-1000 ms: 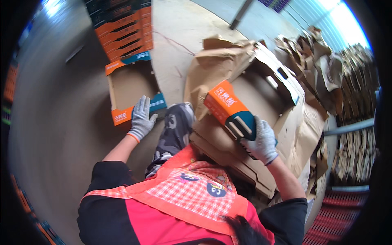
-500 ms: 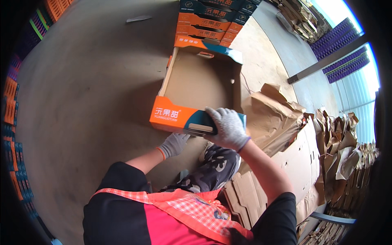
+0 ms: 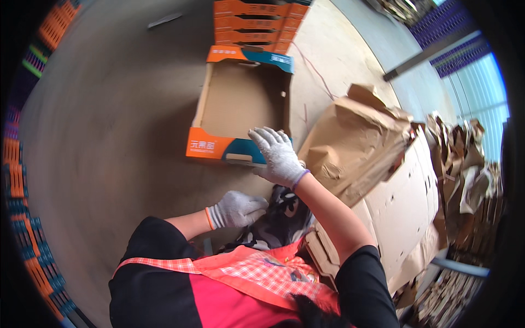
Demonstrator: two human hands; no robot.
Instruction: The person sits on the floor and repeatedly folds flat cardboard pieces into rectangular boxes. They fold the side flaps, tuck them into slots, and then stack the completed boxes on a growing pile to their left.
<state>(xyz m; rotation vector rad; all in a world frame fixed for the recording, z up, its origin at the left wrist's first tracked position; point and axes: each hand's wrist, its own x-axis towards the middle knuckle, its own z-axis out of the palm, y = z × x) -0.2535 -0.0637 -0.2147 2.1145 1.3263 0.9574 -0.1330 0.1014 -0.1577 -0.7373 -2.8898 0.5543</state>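
Note:
An open-topped cardboard fruit box, orange and teal outside and plain brown inside, lies ahead of me with its hollow facing up. My right hand, in a grey knitted glove, is at the box's near right corner. Its fingers are stretched out and lie over the near wall's edge; whether they touch it I cannot tell. Closer to my body, beside my camouflage-trousered knee, is my gloved left hand. Its fingers are folded together and nothing shows in them. It is apart from the box.
Beyond the box stands a stack of similar orange boxes. To my right lie crumpled brown paper and flat cardboard sheets. Coloured crates and boxes line the far left. A grey post crosses the upper right.
My right hand has loosened from the box's near wall, its fingers straightening. My left hand has drawn back from under the box toward my knee. The view has shifted.

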